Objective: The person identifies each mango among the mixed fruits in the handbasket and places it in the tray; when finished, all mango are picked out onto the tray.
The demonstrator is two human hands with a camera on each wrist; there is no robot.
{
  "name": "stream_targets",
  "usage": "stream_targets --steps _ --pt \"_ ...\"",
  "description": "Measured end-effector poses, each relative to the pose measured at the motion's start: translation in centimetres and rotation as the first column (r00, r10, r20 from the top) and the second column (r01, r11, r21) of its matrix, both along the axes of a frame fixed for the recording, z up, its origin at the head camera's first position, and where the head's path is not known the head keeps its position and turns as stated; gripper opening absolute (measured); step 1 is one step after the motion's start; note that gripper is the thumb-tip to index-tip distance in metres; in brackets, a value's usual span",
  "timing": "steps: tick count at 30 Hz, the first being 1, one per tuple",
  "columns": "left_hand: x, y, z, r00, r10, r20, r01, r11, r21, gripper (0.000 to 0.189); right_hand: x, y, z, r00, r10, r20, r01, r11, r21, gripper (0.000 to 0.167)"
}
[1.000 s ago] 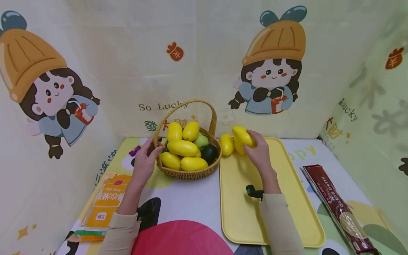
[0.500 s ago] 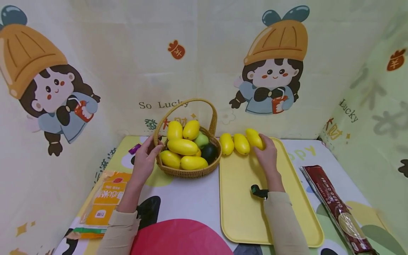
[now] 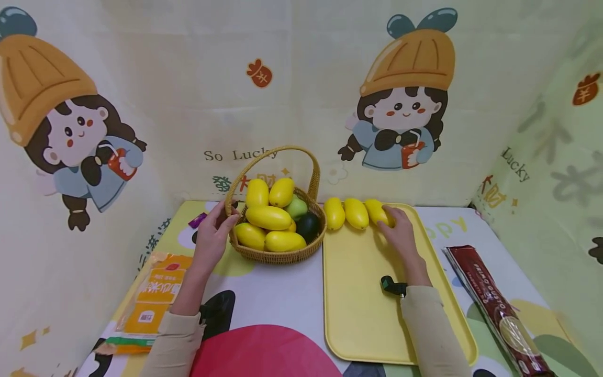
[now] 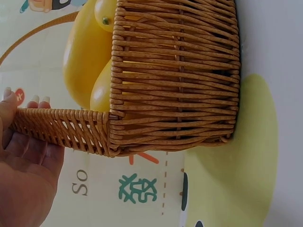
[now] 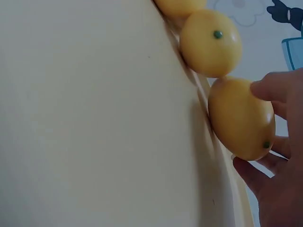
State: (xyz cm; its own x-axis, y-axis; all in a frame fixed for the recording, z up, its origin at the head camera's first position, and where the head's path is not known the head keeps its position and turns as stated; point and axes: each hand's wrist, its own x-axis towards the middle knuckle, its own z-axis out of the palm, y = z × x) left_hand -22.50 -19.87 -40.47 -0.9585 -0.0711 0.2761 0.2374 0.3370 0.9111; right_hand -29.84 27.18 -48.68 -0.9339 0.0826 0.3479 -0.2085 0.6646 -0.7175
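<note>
My left hand (image 3: 213,235) grips the handle of the wicker basket (image 3: 278,257) low on its left side. In the left wrist view, fingers and thumb wrap the woven handle (image 4: 57,127). Heaped in the basket are several yellow mangoes (image 3: 268,218), a green fruit (image 3: 297,208) and a dark green avocado-like fruit (image 3: 308,228). My right hand (image 3: 400,230) holds another mango (image 5: 241,118) between thumb and fingers at the far edge of the yellow tray (image 3: 363,293). Two more mangoes (image 3: 335,213) lie in a row to its left.
An orange food packet (image 3: 155,298) lies at the left. A dark red spaghetti pack (image 3: 494,309) is right of the tray. A small purple wrapper (image 3: 197,220) sits behind my left hand. The printed cloth wall (image 3: 301,104) rises right behind the table.
My right hand has moved right and lowered the mango from above the others to the end of the row on the tray's far edge. My left hand has stayed on the basket handle.
</note>
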Motion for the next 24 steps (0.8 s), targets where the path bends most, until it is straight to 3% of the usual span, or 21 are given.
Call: stream_targets --steps 13,20,24 --pt "-0.1 -0.2 -0.2 1.0 -0.009 -0.018 0.009 1.0 0.002 0.044 -0.1 -0.6 0.5 0.997 -0.025 0.075 0.029 0.998 -0.058 0.045" --pt "-0.2 -0.2 -0.1 1.0 -0.01 -0.002 0.01 1.0 0.007 0.044 0.1 -0.9 1.0 0.999 -0.044 0.0 0.044 0.995 -0.085 0.039" --pt "-0.1 -0.2 -0.2 1.0 -0.01 -0.002 0.01 1.0 -0.002 0.044 0.4 -1.6 1.6 0.997 -0.016 -0.071 0.008 0.994 -0.111 0.036"
